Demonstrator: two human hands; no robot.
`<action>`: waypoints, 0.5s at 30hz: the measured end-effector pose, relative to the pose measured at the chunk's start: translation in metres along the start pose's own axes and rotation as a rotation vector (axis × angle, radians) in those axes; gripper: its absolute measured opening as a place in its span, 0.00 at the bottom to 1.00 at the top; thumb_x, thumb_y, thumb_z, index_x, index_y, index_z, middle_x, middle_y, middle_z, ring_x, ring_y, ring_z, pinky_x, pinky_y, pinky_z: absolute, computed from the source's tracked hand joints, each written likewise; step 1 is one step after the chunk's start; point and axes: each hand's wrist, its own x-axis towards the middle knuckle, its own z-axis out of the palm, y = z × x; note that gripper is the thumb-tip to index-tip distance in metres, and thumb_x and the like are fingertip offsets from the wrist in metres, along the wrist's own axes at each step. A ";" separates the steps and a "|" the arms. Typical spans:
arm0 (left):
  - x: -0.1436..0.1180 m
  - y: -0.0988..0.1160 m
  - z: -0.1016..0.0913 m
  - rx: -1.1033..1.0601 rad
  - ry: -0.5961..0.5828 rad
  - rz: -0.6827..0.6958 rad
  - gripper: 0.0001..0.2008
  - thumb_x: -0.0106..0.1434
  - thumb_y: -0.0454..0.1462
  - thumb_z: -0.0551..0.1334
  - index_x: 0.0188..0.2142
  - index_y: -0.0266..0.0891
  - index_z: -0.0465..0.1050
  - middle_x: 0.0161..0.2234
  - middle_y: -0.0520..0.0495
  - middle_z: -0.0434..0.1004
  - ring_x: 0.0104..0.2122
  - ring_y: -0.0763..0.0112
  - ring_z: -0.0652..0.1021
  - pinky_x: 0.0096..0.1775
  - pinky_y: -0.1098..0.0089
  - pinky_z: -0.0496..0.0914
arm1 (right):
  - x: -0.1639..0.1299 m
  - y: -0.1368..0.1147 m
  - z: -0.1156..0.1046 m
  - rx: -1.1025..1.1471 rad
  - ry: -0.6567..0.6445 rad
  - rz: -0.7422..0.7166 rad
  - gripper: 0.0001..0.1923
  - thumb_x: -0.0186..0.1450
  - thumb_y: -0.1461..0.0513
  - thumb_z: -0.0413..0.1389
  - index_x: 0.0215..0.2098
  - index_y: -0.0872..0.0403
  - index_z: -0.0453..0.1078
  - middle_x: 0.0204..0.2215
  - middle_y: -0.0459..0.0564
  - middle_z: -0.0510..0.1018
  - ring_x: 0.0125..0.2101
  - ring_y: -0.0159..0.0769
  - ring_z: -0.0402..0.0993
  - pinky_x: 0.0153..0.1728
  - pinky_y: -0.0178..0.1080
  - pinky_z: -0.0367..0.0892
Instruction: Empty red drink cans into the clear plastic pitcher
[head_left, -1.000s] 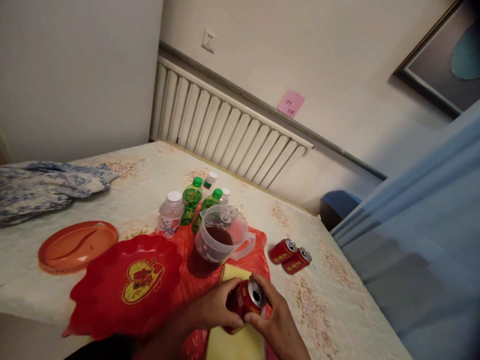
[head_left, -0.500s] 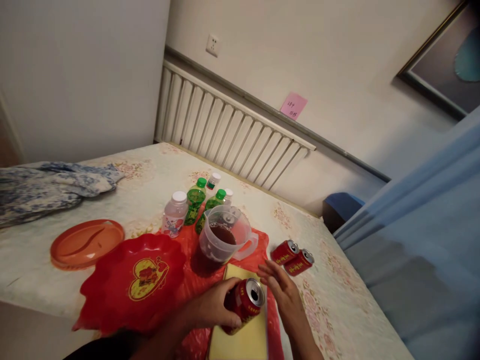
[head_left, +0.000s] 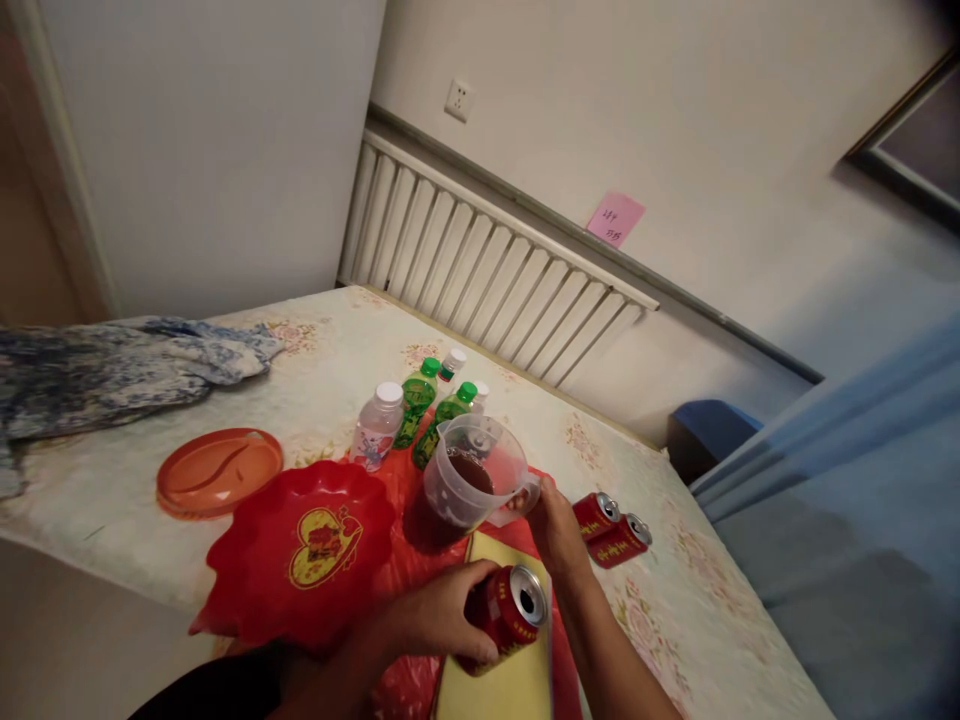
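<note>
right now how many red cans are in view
3. One open red can is in the left hand over the yellow board; two more cans lie side by side on the table.

We see two bare forearms ending in the left hand (head_left: 435, 620) and the right hand (head_left: 559, 530). No sleeves, gloves, rings or watch are visible on either. A dark garment shows at the lower frame edge.
</note>
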 end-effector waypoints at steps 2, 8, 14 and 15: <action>0.001 -0.002 -0.001 0.002 -0.011 0.017 0.33 0.40 0.29 0.70 0.49 0.40 0.70 0.42 0.50 0.77 0.41 0.60 0.76 0.39 0.67 0.70 | 0.005 0.001 0.002 0.020 -0.058 0.000 0.28 0.66 0.42 0.47 0.20 0.51 0.67 0.19 0.45 0.70 0.25 0.35 0.67 0.35 0.40 0.67; 0.002 -0.006 -0.001 0.071 0.003 -0.022 0.34 0.39 0.30 0.72 0.49 0.41 0.71 0.41 0.49 0.77 0.39 0.58 0.76 0.35 0.68 0.70 | 0.006 -0.005 0.013 0.020 -0.141 0.063 0.26 0.61 0.43 0.53 0.16 0.49 0.55 0.12 0.36 0.52 0.15 0.28 0.47 0.21 0.35 0.51; 0.000 -0.005 -0.001 0.104 -0.019 -0.025 0.34 0.39 0.31 0.72 0.49 0.43 0.71 0.39 0.49 0.77 0.37 0.59 0.76 0.31 0.69 0.69 | 0.008 -0.011 0.031 0.025 -0.064 0.045 0.24 0.60 0.46 0.54 0.17 0.48 0.51 0.12 0.35 0.48 0.15 0.27 0.41 0.18 0.34 0.45; -0.001 -0.004 -0.001 0.112 -0.018 -0.016 0.33 0.39 0.31 0.72 0.48 0.43 0.72 0.39 0.49 0.77 0.37 0.58 0.76 0.31 0.69 0.69 | 0.008 -0.012 0.033 0.017 -0.049 0.031 0.24 0.60 0.47 0.54 0.17 0.49 0.51 0.13 0.35 0.48 0.15 0.27 0.41 0.18 0.34 0.45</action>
